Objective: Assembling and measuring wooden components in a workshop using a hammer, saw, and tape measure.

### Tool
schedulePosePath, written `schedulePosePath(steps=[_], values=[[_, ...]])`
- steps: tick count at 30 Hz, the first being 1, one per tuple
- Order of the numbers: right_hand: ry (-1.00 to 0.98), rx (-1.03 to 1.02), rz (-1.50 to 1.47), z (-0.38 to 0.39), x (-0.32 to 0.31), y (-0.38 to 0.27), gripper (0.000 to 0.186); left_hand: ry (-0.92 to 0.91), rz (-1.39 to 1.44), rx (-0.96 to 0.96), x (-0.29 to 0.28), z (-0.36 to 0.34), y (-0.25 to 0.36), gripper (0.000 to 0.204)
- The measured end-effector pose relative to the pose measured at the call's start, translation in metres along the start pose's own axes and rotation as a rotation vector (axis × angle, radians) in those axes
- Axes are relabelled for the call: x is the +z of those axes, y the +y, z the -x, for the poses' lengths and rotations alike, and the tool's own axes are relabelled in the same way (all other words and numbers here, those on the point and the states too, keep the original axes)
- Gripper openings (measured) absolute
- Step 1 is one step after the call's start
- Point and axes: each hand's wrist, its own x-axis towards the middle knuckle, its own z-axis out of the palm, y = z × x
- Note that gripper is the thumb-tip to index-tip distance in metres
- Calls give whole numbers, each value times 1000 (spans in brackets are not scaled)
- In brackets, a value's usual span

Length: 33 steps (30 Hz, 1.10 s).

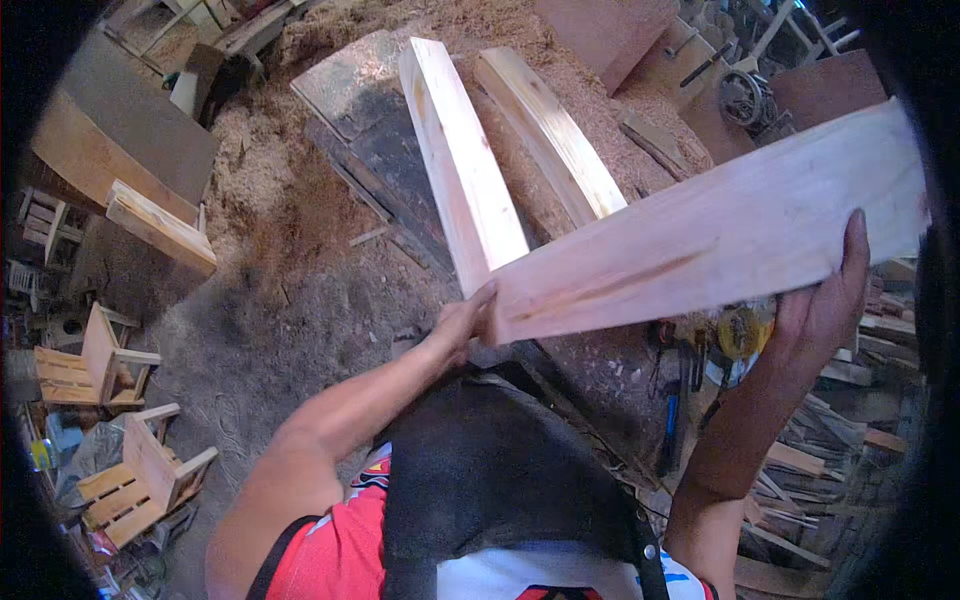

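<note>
Plank (700, 245) held up across the right of the view, left hand (462, 322) clamping its near-left end, right hand (825, 300) wrapped round its lower edge w/ fingers over the face. Looks stiff, fairly light, rough-sawn, so prob. splintery; best gripped at both ends as now.

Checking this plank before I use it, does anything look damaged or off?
The pale plank held between the left hand and right hand has a long dark streak running along its face near the lower edge, perhaps a crack or resin line. Sawdust covers the floor behind.
</note>
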Motion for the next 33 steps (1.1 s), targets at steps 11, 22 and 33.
schedulePosePath(steps=[11,22,33], values=[[60,-181,1212,139,-8,-10,61,291,-278,378,-173,33,76,62],[373,524,-97,241,-73,43,72,263,680,315,-240,-29,73,90],[335,1067,-327,310,-144,164,63,339,681,540,-285,-73,191,101]])
